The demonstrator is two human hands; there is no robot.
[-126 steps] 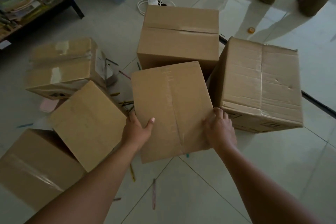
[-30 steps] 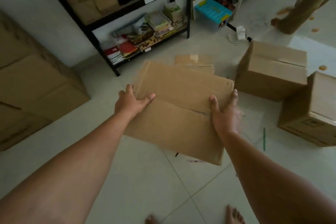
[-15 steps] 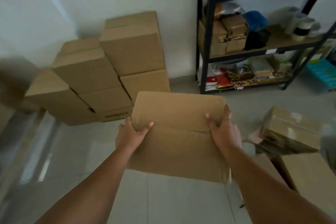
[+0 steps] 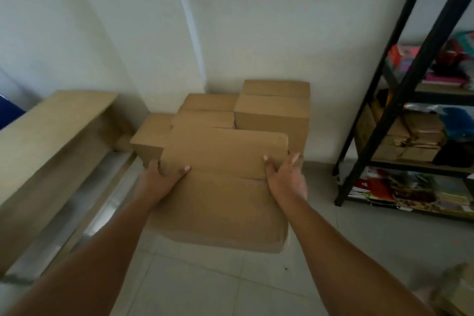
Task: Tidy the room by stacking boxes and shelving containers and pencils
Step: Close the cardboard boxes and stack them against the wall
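Head view:
- A cardboard box [image 4: 225,187] is held off the tiled floor [image 4: 210,282] between both hands, in front of a stack of boxes [image 4: 272,113].
- The left side of the box is gripped by the left hand [image 4: 161,177]; the thumb is laid on the top face and the fingers are wrapped round the edge.
- The right side is gripped by the right hand [image 4: 284,177]; the thumb is pressed on the top face and the fingers are curled over the far corner.
- The stack is set against the white wall [image 4: 256,20], in the corner.
- A long flat carton [image 4: 51,141] is seen leaning at the left.
- A black metal shelf [image 4: 400,100], loaded with small boxes and coloured items, is located at the right.
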